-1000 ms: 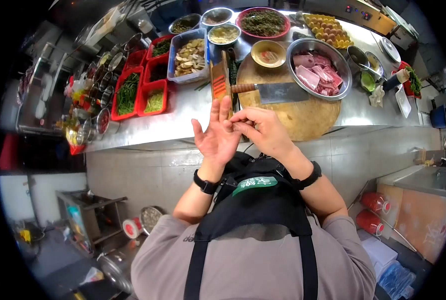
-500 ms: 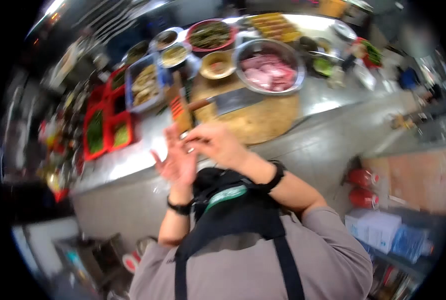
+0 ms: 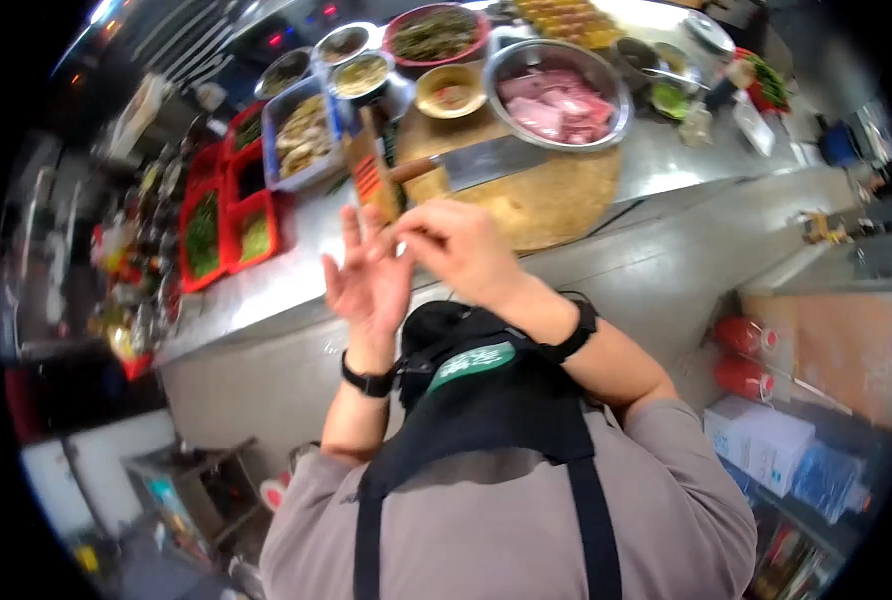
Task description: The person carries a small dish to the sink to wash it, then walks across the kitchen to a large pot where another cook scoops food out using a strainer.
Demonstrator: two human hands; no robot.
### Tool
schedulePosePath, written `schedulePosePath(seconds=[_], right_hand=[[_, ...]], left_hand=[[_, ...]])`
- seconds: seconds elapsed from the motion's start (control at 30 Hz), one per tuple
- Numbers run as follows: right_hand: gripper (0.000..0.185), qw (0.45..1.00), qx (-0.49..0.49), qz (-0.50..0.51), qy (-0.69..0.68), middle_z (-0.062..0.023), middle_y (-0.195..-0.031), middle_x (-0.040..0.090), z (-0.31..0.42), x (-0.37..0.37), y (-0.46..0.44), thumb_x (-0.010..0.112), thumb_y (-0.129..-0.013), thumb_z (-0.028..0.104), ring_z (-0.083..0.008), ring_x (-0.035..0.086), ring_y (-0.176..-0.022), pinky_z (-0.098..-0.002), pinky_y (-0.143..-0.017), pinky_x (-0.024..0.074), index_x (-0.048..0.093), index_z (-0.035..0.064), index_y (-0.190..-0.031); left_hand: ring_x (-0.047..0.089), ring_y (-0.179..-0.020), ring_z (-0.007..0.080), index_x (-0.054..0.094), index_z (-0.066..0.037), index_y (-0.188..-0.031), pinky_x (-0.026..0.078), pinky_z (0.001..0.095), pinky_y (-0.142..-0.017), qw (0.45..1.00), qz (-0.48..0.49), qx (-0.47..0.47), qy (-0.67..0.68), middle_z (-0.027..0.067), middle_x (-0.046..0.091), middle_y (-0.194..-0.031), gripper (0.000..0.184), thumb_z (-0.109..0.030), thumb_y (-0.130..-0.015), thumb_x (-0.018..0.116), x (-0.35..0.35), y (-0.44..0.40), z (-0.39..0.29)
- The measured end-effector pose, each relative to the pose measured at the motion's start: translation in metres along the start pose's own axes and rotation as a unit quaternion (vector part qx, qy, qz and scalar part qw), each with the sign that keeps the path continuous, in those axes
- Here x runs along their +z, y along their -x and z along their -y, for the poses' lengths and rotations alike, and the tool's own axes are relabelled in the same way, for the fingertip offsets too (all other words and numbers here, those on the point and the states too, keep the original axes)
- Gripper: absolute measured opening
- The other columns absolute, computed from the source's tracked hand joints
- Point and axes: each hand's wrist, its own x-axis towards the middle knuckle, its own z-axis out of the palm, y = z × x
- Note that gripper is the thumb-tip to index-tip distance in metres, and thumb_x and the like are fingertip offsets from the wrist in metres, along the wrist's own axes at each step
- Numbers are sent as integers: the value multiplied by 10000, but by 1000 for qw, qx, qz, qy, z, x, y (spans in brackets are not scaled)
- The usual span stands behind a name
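My left hand (image 3: 371, 285) is held palm up with its fingers spread, in front of the steel counter's edge. Thumb and fingertips of my right hand (image 3: 466, 250) are pinched together at the fingers of the left. Whatever sits in that pinch, if anything, is too small to make out. Just beyond both hands lies a round wooden chopping board (image 3: 566, 200). A cleaver (image 3: 491, 162) rests across it, its wooden handle to the left. Beside that handle is an orange-and-brown box (image 3: 368, 178).
Behind the board stand a steel basin of pink meat (image 3: 616, 110) and a small yellow bowl (image 3: 450, 91). To the left are a pale blue basket (image 3: 311, 183) and red containers (image 3: 198, 275) with chopped greens. Red fire extinguishers (image 3: 744, 380) stand at the right.
The view has shifted, so the counter sits higher and slightly to the right. Both hands stay together, the right still pinching at the left's fingers.
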Motion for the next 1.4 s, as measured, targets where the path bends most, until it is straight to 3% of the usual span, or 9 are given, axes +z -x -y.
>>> schedulePosePath(seconds=[0.03, 0.1, 0.47, 0.53, 0.77, 1.07, 1.17, 1.27, 1.4], right_hand=[[96, 1000, -3, 11, -17, -97, -789, 616, 3, 1, 1, 644, -806, 58, -202, 602, -639, -285, -573, 466, 644, 22, -895], [96, 998, 22, -29, -54, -134, -797, 624, 6, 1, 0, 634, -799, 87, -303, 607, -723, -359, -641, 478, 638, 21, -869], [91, 999, -39, -26, 1, -122, -792, 618, 11, 3, 1, 638, -800, 64, -300, 614, -698, -348, -592, 482, 634, 25, -883], [131, 994, -98, -27, 44, -114, -802, 626, 10, 4, 0, 666, -776, 6, -236, 617, -666, -299, -581, 478, 641, 0, -904], [136, 989, -127, -29, 72, -118, -798, 629, 10, 1, -2, 671, -765, 11, -271, 620, -672, -322, -580, 487, 646, 9, -899], [114, 982, -135, -26, 127, -102, -757, 608, 7, 0, -4, 671, -747, 25, -280, 602, -641, -345, -547, 474, 628, 35, -852], [109, 985, -116, -19, 130, -94, -740, 591, 6, 2, -4, 661, -750, 16, -246, 581, -593, -325, -526, 458, 624, 42, -849], [72, 997, -53, -32, 54, -93, -754, 593, 10, 6, -3, 644, -755, 58, -279, 597, -616, -347, -531, 473, 602, 47, -812], [60, 987, 88, -60, -124, -97, -751, 611, 7, 14, -1, 645, -758, 30, -211, 595, -592, -289, -533, 463, 616, 24, -810]], left_hand=[[497, -942, 138, 427, -132, -1354, 278, 434, -1045, 1000, 9, 3, -1, 72, 476, -1347, 543, -401, -898, 547, 3, -1, 1], [505, -934, 138, 437, -137, -1338, 304, 433, -1026, 1000, 19, 4, 1, 69, 481, -1337, 513, -384, -901, 541, 9, -4, 1], [511, -920, 142, 448, -127, -1316, 338, 391, -981, 999, 23, 13, 40, 84, 497, -1313, 479, -354, -903, 535, 6, -1, 1], [513, -936, 147, 447, -126, -1318, 331, 390, -993, 999, 19, 17, 40, 89, 499, -1312, 480, -351, -903, 536, 8, -1, 1], [523, -1059, 186, 444, -117, -1324, 303, 403, -1025, 1000, -5, 22, 14, 99, 499, -1317, 481, -334, -904, 534, 6, 1, 2], [545, -1063, 211, 467, -95, -1296, 314, 403, -1033, 998, -37, 28, -37, 119, 499, -1319, 459, -298, -892, 547, 4, 4, 3], [543, -1084, 226, 474, -89, -1284, 318, 408, -1039, 998, -44, 32, -37, 127, 504, -1313, 455, -292, -885, 554, 2, 4, 4], [529, -1136, 248, 482, -86, -1273, 320, 426, -1044, 998, -34, 40, -35, 127, 513, -1309, 440, -285, -886, 544, 5, 4, 4], [494, -1207, 263, 487, -83, -1263, 251, 456, -1099, 999, 7, 36, -22, 125, 515, -1316, 425, -274, -886, 533, 7, 2, 3]])
